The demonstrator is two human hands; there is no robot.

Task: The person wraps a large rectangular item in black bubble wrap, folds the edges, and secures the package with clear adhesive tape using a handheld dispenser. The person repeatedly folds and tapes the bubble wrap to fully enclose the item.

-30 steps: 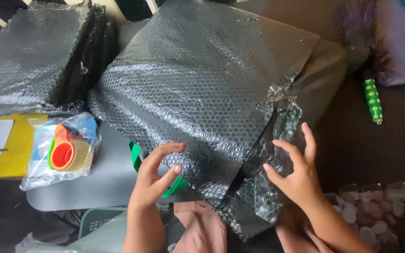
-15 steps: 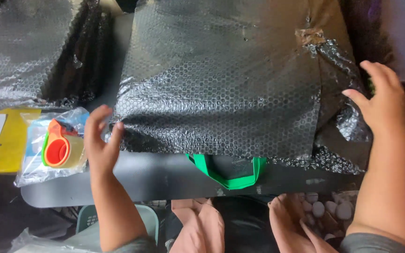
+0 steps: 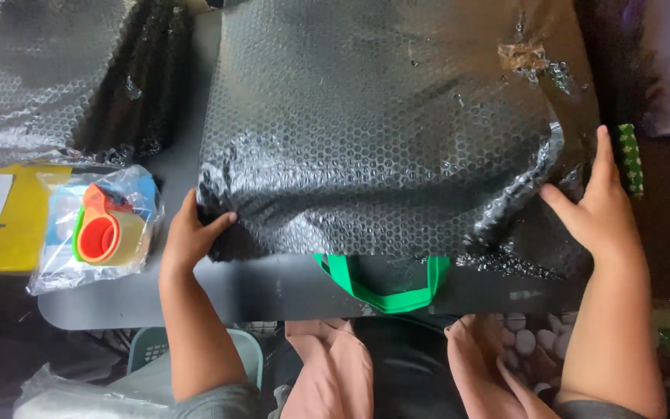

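orange tape dispenser in clear bag (image 3: pixel 102 233), yellow pad (image 3: pixel 17 233), green patterned roll (image 3: pixel 628 159)

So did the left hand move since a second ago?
Yes. The left hand slid out leftward along the bubble-wrapped bundle, from near the green handle to the corner beside the tape dispenser.

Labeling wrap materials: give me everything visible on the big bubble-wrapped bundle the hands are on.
The bubble-wrapped bundle is a broad, flattish dark package under clear, glossy bubble wrap. It lies on the grey table. A brownish tape patch sits near its far right corner, and the wrap is creased at the right. A green strap loop pokes out from its near edge. The left hand grips the near left corner; the right hand presses its right edge.
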